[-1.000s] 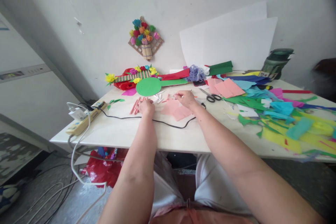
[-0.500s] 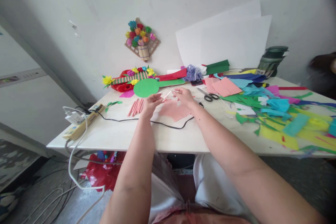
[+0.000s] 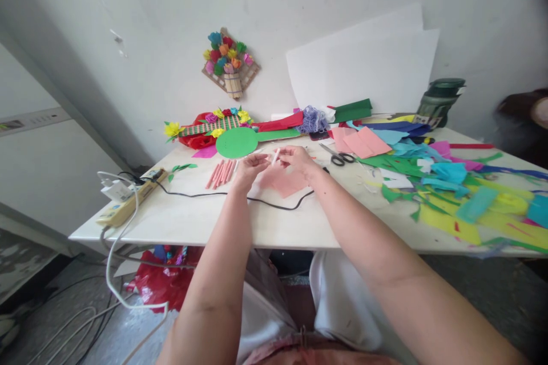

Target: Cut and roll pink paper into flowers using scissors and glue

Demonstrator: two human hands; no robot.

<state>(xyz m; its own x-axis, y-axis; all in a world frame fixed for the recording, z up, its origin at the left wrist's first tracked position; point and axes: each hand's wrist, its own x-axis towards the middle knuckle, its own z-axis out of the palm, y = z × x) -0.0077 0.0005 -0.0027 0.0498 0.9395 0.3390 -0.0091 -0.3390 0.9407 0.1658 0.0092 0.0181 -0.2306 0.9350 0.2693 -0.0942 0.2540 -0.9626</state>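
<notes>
My left hand (image 3: 248, 167) and my right hand (image 3: 296, 158) are raised a little above the white table (image 3: 222, 221), close together. Between their fingertips they hold a small pale rolled paper stick (image 3: 276, 155), tilted upright. Both hands are pinched on it. Under them lie pink paper pieces (image 3: 286, 181). A row of several pink rolled sticks (image 3: 221, 173) lies just left of my left hand. A green paper disc (image 3: 236, 142) sits behind the hands.
Black scissors (image 3: 338, 155) lie right of my right hand. A black cable (image 3: 257, 201) runs across the table to a power strip (image 3: 125, 203) at the left edge. Coloured paper scraps (image 3: 454, 188) cover the right side. A dark green jar (image 3: 440, 101) stands at the back.
My hands lifted off the table, where they were pressing pink paper, and came together holding the small pale stick, which now points more upright.
</notes>
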